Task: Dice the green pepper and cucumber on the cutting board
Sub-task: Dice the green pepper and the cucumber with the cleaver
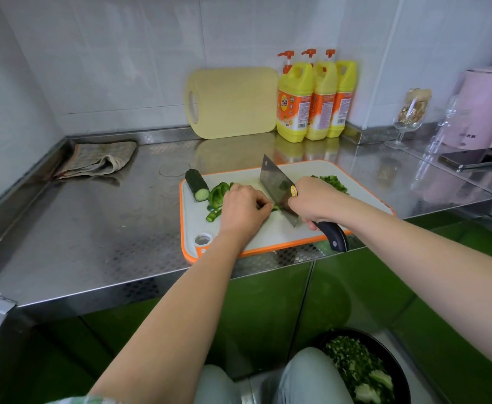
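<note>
At the middle of the steel counter (93, 228), a white cutting board (268, 237) with an orange rim carries the work. The left hand (243, 208), fingers curled and knuckles up, pins a green pepper strip (275, 208) to the board; the strip is mostly hidden beneath the fingers. The right hand (311, 201) grips the black handle of a cleaver (276, 185), whose blade points toward 11 o'clock, its edge down just beside the left fingertips.

From the left hand:
- **9 o'clock:** uncut green pepper pieces (217, 195).
- **10 o'clock:** a cucumber (197, 185) at the board's corner, cut face toward the viewer.
- **2 o'clock:** a diced pepper heap (330, 182), partly screened by the right hand.

Beyond the board:
- **12 o'clock:** a yellow board (233, 103) and three detergent bottles (311, 103) at the wall.
- **10 o'clock:** a folded cloth (99, 160).
- **2 o'clock:** a stemmed glass (408, 118) and a pink appliance (483, 109).
- **5 o'clock:** a dark bowl (396, 371) of chopped greens, below the counter edge.
</note>
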